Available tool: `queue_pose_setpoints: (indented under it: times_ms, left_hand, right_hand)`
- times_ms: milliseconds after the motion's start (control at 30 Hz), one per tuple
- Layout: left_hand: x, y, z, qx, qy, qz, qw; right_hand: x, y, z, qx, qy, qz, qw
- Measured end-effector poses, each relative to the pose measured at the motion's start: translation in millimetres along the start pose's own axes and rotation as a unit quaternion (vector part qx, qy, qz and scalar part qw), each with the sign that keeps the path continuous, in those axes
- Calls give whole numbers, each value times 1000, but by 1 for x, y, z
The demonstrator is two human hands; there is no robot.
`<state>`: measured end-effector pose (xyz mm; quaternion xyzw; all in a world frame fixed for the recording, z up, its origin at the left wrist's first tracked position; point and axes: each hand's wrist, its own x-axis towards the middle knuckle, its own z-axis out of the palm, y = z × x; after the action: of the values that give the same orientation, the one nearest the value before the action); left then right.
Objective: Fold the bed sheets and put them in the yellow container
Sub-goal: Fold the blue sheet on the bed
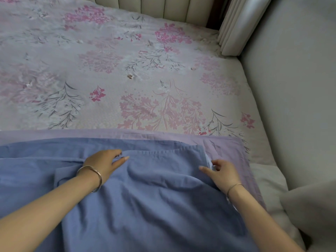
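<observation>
On the pink-floral bed [163, 84] we pressed our left hand [103, 161] flat on the limp, light-looking blue cotton sheet [145, 206], our right hand [222, 172] pinching its two-o'clock corner.

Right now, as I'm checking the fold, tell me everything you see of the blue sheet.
The blue sheet is plain, cotton-like cloth, wrinkled, with a stitched hem along its far edge. Folded over itself, it lies on a lilac sheet on the bed. The left hand rests on it by the hem; the right hand pinches its right edge.
</observation>
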<state>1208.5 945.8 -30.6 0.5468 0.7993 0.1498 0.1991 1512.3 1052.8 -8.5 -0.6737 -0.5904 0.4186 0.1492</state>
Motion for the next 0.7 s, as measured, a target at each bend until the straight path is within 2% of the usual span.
queue_pose_setpoints:
  times_ms: [67, 133, 233, 300, 400, 467, 500, 600, 633, 700]
  left_hand:
    - [2, 2, -5, -5, 65, -23, 998]
    - [2, -5, -5, 9, 78, -22, 997]
    - [0, -11, 1, 7, 66, -24, 998]
    - [0, -11, 6, -1, 65, -32, 997]
    - [0, -12, 10, -7, 63, -43, 997]
    - [0, -11, 12, -13, 68, -47, 996]
    - [0, -9, 11, -13, 80, -46, 996]
    - [2, 2, 3, -29, 141, -27, 989]
    - [6, 6, 2, -31, 151, -16, 988]
    - [13, 12, 4, -6, 139, -1, 990]
  right_hand:
    - [2, -3, 4, 55, -3, -64, 996]
    - [9, 0, 9, 60, 33, -69, 995]
    - [19, 11, 19, -37, 59, 9, 997]
    - [24, 9, 20, -8, 35, 46, 998]
    - [26, 3, 20, 11, -9, 47, 999]
    - [24, 0, 18, -8, -23, 3, 1000]
    - [22, -1, 17, -8, -3, -45, 999]
    - [20, -2, 0, 20, 137, -185, 973]
    - [23, 1, -3, 20, 152, -193, 969]
    - [28, 12, 0, -22, 137, -147, 979]
